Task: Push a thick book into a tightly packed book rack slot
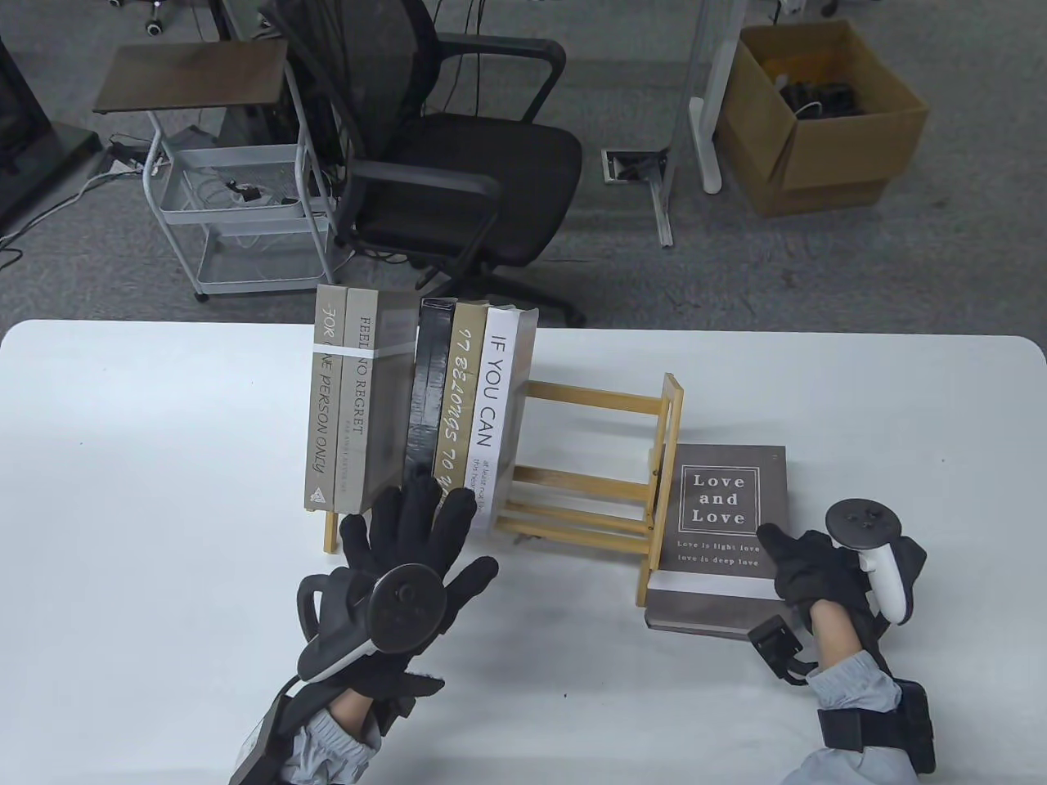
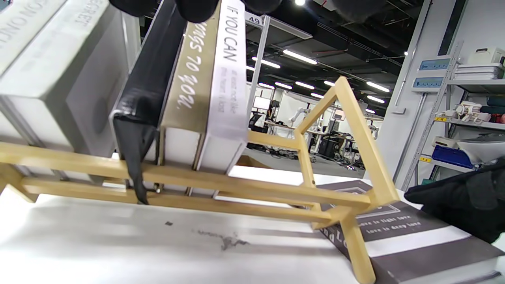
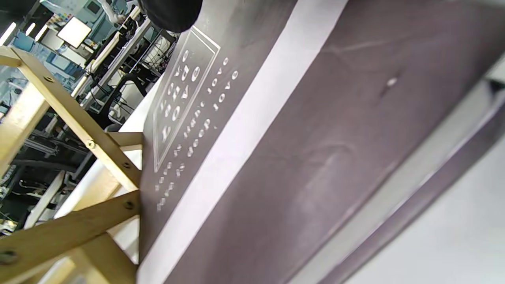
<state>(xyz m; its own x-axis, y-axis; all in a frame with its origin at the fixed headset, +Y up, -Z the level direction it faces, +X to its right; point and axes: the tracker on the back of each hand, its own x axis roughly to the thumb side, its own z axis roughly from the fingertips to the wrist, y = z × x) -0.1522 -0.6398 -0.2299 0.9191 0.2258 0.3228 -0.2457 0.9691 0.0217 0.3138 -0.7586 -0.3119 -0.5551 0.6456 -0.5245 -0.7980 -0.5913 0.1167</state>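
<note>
Lying flat on the white counter (image 1: pixel 147 491), cover up, the grey book (image 1: pixel 724 491) titled "Love and Love" sits just right of the wooden rack (image 1: pixel 589 499); its long axis runs toward and away from the person, title end farthest, near end over a second grey slab whose identity is unclear. Table view: the rack's left part holds five upright books (image 1: pixel 425 401) leaning slightly, spines facing the camera; its right part stands open. The left hand (image 1: pixel 409 564), fingers spread wide and gripping nothing, reaches its fingertips to the lower spines of the middle books. The right hand (image 1: pixel 806 568) rests palm down on the grey book's near right corner, fingers pointing left across the cover; whether its thumb curls under the edge is hidden.

Left wrist view: black fingertips (image 2: pixel 197 10) touch the tops of the black and tan spines; only their tips show at the upper edge. The rack's (image 2: pixel 347 130) end frame overlaps the grey book's (image 2: pixel 414 236) corner, and the right hand (image 2: pixel 465 201) lies on that cover, cut off at the frame's edge.

Right wrist view: strongly tilted, it shows the grey cover (image 3: pixel 315 138) filling the frame, one fingertip (image 3: pixel 171 14) on it near the title box, and the rack's (image 3: pixel 79 126) screwed joints beside the book's edge.
</note>
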